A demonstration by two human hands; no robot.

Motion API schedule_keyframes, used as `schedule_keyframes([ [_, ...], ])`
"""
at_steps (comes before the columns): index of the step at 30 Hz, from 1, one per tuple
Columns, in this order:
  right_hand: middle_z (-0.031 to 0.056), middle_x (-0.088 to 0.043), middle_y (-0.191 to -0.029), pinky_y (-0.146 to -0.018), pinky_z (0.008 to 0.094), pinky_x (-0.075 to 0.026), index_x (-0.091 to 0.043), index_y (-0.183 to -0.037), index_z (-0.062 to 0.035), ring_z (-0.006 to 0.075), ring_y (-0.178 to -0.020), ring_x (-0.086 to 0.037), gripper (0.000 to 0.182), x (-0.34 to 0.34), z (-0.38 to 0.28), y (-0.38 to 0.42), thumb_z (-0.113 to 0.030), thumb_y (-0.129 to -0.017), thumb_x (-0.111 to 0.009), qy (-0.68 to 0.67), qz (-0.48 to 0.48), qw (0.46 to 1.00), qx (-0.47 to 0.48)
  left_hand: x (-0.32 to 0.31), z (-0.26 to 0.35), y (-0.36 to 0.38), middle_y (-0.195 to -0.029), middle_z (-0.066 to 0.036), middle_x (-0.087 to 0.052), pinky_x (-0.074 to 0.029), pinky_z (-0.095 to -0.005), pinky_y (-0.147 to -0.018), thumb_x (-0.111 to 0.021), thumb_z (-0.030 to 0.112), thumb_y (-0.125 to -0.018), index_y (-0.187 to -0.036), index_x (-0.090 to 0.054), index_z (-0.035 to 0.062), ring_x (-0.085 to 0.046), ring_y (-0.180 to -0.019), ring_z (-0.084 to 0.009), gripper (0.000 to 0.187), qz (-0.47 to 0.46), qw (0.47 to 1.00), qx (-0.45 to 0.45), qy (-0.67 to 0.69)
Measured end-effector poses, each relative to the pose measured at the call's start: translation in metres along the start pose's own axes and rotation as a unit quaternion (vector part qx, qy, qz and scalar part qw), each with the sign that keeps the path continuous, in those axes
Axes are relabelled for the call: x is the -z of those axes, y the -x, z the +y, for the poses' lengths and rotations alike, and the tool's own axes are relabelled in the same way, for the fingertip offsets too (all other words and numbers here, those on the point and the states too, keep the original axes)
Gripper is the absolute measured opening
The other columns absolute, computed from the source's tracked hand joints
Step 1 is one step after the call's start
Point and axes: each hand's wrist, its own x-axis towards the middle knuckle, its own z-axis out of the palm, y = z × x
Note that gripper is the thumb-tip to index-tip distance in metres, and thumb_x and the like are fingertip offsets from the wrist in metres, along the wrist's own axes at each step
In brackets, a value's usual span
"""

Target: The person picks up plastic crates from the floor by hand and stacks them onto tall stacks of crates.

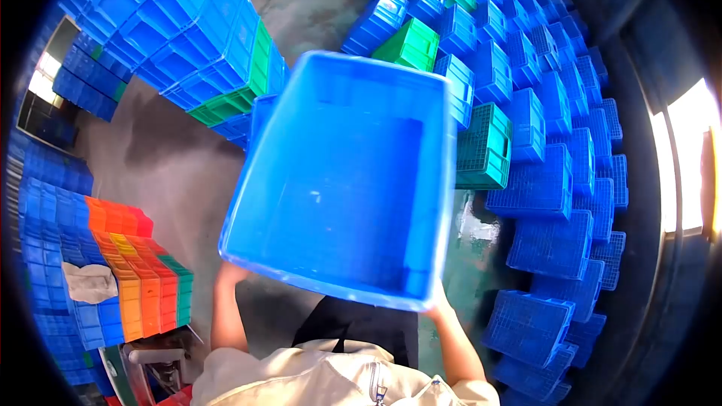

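A blue plastic crate (323,188) is held up in front of my body, its open top tilted toward me so that the bare inside shows. My left hand (232,273) grips it at the near left corner. At the near right corner, my right hand (438,303) holds it too. The fingers of both hands are mostly hidden behind the crate's wall and rim.
A tall stack of blue crates (180,22) with a green layer rises at left. Rows of stacked blue crates (541,188) fill the right, a green crate (489,146) among them. Orange crates (139,286) stand lower left, near a beige cloth (90,283).
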Motion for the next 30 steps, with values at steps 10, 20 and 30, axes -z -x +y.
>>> schedule_keyframes([
  [10, 0.0123, -0.053, -0.097, -0.083, 0.0394, -0.038, -0.047, -0.099, -0.0050, 0.0295, -0.101, -0.047, 0.033, -0.066, -0.051, -0.155, -0.020, -0.070, -0.054, 0.415, 0.085, 0.898, 0.122, -0.016, -0.136, -0.056, -0.112, -0.013, -0.049, -0.039, -0.0342, -0.087, -0.055, 0.012, -0.080, -0.115, -0.045, -0.0006, -0.046, -0.102, -0.0220, 0.038, 0.074, 0.996, 0.042, -0.015],
  [20, 0.0100, -0.053, -0.100, -0.081, 0.0398, -0.040, -0.045, -0.103, -0.0079, 0.0260, -0.100, -0.050, 0.034, -0.072, -0.052, -0.170, -0.023, -0.074, -0.052, 0.391, 0.071, 0.917, 0.043, -0.042, -0.147, -0.067, -0.119, -0.014, -0.044, -0.034, -0.0358, -0.093, -0.051, 0.013, -0.083, -0.118, -0.042, 0.0005, -0.041, -0.108, -0.0245, 0.039, 0.093, 0.993, 0.062, 0.032],
  [30, 0.0081, -0.029, -0.135, -0.088, 0.0412, -0.038, -0.024, -0.131, -0.0097, 0.0341, -0.116, -0.038, 0.061, -0.114, -0.002, -0.109, -0.022, -0.079, -0.053, 0.285, 0.133, 0.949, 0.027, -0.034, -0.173, -0.063, -0.115, -0.010, -0.046, -0.049, -0.0304, -0.069, -0.056, -0.002, -0.076, -0.114, -0.044, 0.0011, -0.050, -0.097, -0.0199, 0.040, 0.065, 0.911, 0.253, 0.319],
])
